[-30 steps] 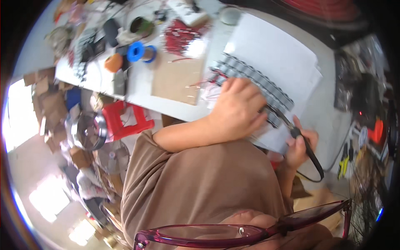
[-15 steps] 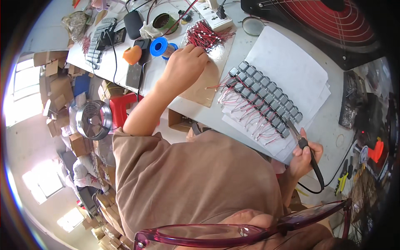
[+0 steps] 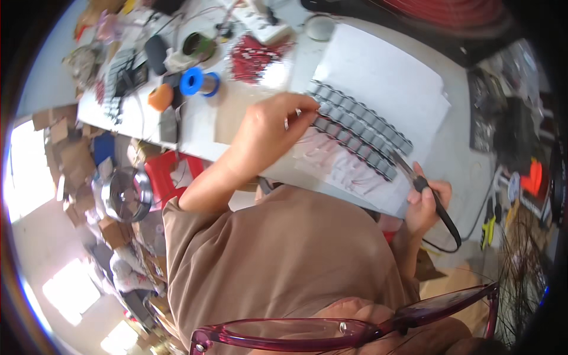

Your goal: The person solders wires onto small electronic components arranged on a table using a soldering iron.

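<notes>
Right grip (image 3: 422,207) wrapped round black-handled soldering iron (image 3: 444,213), tip near rows of grey modules (image 3: 362,120), on paper (image 3: 384,74) by the surface's (image 3: 467,183) near edge. Left grip (image 3: 269,127) nearly closed at rows' left end; blurred, cannot tell what's pinched.

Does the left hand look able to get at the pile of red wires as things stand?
Likely yes: nothing upright shows between the left hand and the nearby pile of red wires; the brown board there lies flat.
</notes>
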`<state>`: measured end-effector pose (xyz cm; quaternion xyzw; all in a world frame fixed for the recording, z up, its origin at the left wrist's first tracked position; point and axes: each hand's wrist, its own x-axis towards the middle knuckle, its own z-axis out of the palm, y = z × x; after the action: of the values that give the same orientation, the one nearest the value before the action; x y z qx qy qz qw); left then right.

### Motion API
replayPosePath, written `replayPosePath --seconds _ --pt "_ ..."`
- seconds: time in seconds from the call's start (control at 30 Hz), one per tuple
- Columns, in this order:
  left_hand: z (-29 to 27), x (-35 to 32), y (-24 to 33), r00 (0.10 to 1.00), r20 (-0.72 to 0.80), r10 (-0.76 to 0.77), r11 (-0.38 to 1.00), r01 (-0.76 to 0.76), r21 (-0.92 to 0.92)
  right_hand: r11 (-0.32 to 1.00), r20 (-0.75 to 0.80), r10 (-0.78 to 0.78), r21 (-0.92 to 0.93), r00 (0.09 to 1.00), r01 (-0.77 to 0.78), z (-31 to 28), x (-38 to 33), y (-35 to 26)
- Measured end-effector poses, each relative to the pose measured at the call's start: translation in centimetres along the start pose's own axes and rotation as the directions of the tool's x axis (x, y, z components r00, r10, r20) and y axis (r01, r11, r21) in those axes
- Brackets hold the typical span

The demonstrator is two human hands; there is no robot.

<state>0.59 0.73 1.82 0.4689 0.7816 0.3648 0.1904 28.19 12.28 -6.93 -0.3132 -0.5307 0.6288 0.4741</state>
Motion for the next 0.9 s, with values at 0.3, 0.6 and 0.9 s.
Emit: replayPosePath --seconds 0.3,0.6,0.9 --pt "7.0 0.1 2.3 0.933 0.120 0.338 0.937 -0.346 0.052 0.996 0.006 0.022 0.082 1.000 -0.023 0.3 0.1 -0.7" --pt "9.3 -0.7 2.0 0.940 -0.014 0.340 0.933 -0.335 0.133 0.997 0.106 -0.039 -0.061 0.994 0.045 0.1 -0.1 -0.8" --pt "9.1 -0.4 2.5 0.947 0.036 0.320 0.929 -0.321 0.181 0.994 0.121 -0.058 -0.081 0.991 0.068 0.6 -0.1 -1.1"
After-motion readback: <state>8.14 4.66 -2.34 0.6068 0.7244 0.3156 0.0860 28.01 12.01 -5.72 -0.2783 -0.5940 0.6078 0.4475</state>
